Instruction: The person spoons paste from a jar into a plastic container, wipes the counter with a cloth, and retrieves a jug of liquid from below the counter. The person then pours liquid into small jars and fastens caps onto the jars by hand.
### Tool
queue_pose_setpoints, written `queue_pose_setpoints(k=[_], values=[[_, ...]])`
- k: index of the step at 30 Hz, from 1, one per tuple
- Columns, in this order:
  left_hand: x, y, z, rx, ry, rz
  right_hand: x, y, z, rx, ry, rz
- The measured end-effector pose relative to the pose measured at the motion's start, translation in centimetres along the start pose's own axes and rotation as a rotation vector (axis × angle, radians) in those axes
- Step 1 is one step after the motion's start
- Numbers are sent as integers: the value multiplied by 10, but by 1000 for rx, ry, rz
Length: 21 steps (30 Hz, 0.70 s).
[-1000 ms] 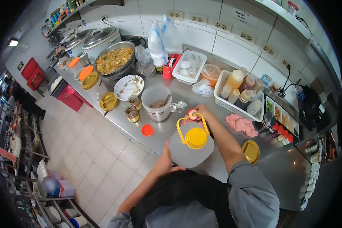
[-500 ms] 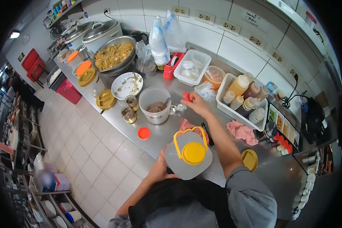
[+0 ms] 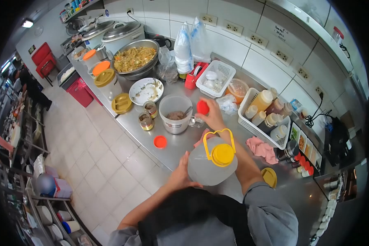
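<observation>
A person's left hand point(image 3: 179, 177) clasps a clear jug point(image 3: 211, 164) at the tabletop point(image 3: 180, 141) edge, steadying it, while the right hand point(image 3: 211, 117) pinches a red cap point(image 3: 203, 107), lifted above the plastic pitcher point(image 3: 175, 114).

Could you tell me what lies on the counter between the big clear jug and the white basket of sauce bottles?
A crumpled pink cloth lies there, between the jug and the basket, seen in the head view.

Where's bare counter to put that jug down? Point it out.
Bare steel lies around the small orange lid, before the clear measuring pitcher, and beyond the flat yellow lid. Crowded: the back, from the noodle bowl to the white bottle basket.
</observation>
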<state>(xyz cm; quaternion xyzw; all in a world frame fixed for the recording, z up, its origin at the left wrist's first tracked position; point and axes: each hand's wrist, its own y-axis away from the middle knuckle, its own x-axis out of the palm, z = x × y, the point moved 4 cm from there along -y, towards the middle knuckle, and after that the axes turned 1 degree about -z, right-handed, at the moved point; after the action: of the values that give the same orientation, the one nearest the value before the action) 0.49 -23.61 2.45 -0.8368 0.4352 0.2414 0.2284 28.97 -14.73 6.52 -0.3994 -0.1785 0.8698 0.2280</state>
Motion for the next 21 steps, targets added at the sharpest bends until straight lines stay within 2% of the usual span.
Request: queue_pose_setpoints(k=[1, 2, 4, 5, 6, 7, 8, 9, 11, 12, 14, 15, 16, 18, 19, 20, 21], values=[[5, 6, -6, -26, 40, 37, -6, 4, 8, -25, -49, -81], [10, 11, -12, -53, 78, 73, 17, 16, -42, 127, 8, 218], [-15, -9, -29, -54, 105, 155, 21, 26, -53, 344, -353, 240], [-24, -27, -21, 67, 132, 143, 20, 21, -58, 443, -523, 264], [-27, -33, -5, 174, 174, 144, 8, 19, -54, 690, -650, 255], [-33, -36, -3, 275, 219, 152, 0, 21, -46, 709, -690, 276], [-40, -43, 1, 259, 326, 46, -9, 17, -38, 721, -731, 296], [-45, -56, 1, 246, 299, -20, -14, 11, -35, 729, -772, 315], [-56, -76, 2, 207, 244, -145, -19, 2, -38, 618, -587, 337], [-60, -85, -3, 81, 232, -126, -20, 2, -39, 568, -496, 349], [-68, -95, -20, -169, 201, -81, -29, 4, -36, 454, -421, 209], [-65, -93, -17, -247, 242, 6, -35, 4, -32, 395, -384, 137], [-64, -91, -13, -319, 282, 94, -43, 6, -20, 450, -595, 146], [-64, -88, -13, -183, 369, 91, -73, 7, 12, 544, -1014, 142], [-58, -68, -15, 16, 420, 4, -87, 10, 25, 586, -1227, 131], [-53, -52, -20, 214, 471, -81, -101, 11, 30, 564, -1233, 157], [-46, -44, -26, 239, 451, -65, -116, 10, 37, 517, -1235, 146]])
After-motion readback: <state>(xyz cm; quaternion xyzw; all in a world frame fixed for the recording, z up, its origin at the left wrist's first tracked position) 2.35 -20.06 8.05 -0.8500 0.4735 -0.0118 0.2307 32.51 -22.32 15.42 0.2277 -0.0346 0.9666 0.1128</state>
